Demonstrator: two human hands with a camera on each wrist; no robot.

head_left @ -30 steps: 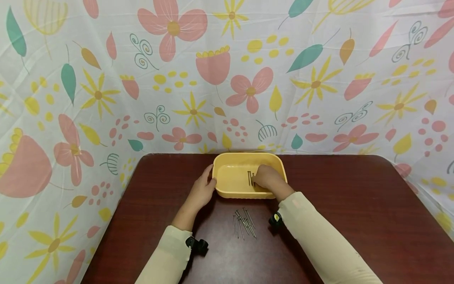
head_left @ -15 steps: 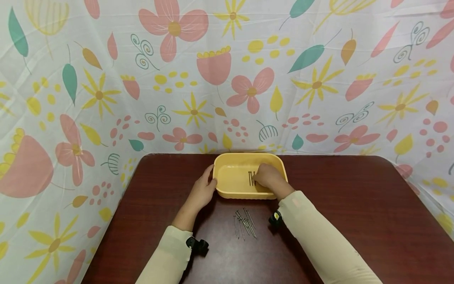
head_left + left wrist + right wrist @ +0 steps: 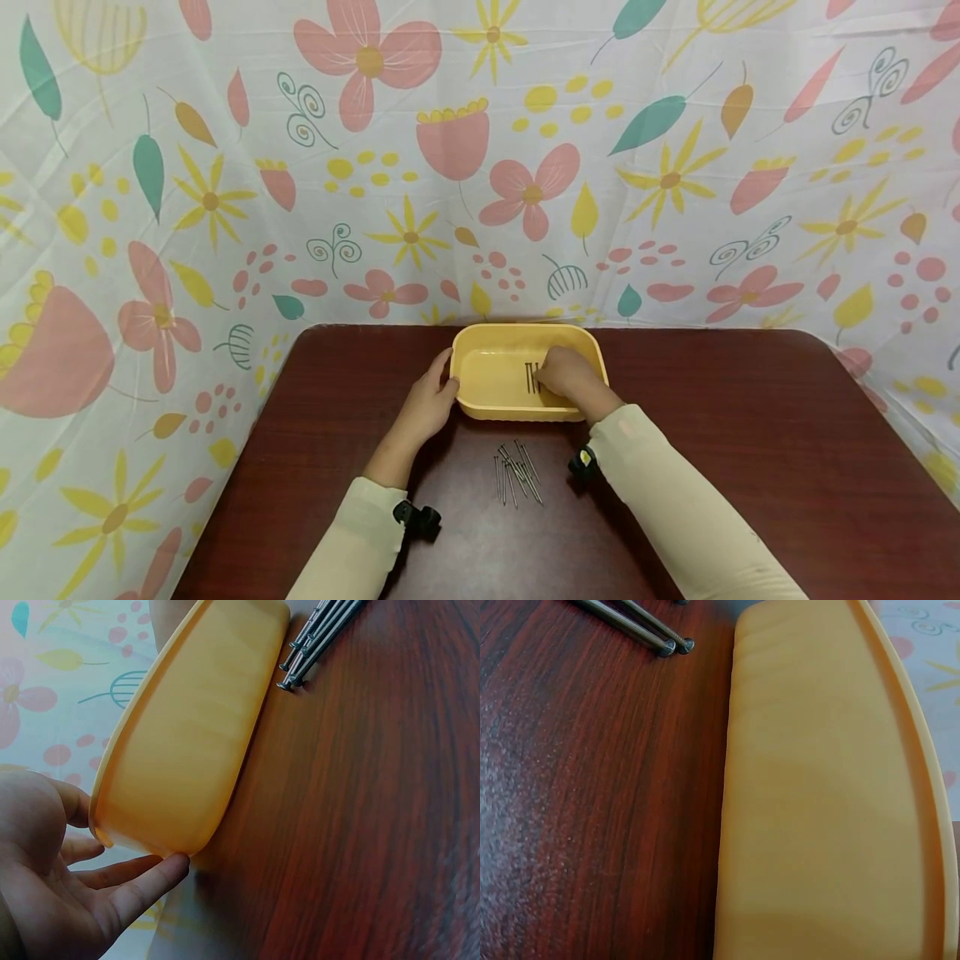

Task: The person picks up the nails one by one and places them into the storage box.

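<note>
A yellow plastic tray (image 3: 491, 379) sits at the back of the table. My left hand (image 3: 429, 404) holds its left end; in the left wrist view my left hand (image 3: 67, 877) has a finger at the rim and another fingertip against the outer wall. My right hand (image 3: 572, 379) reaches inside the tray's right half, fingers curled down at a nail (image 3: 536, 379). Beside it another nail (image 3: 528, 377) lies parallel on the tray floor. The right fingertips are largely hidden, and the right wrist view shows only the tray's outer wall (image 3: 825, 787), not the hand.
In front of the tray lies a loose pile of several nails (image 3: 517, 475) on the dark red-brown table (image 3: 720, 450). A white cloth with a flower print (image 3: 637, 208) hangs behind and at the left.
Almost nothing differs. My right fingers shift slightly at the nails in the tray, and my left hand keeps its place on the tray's end.
</note>
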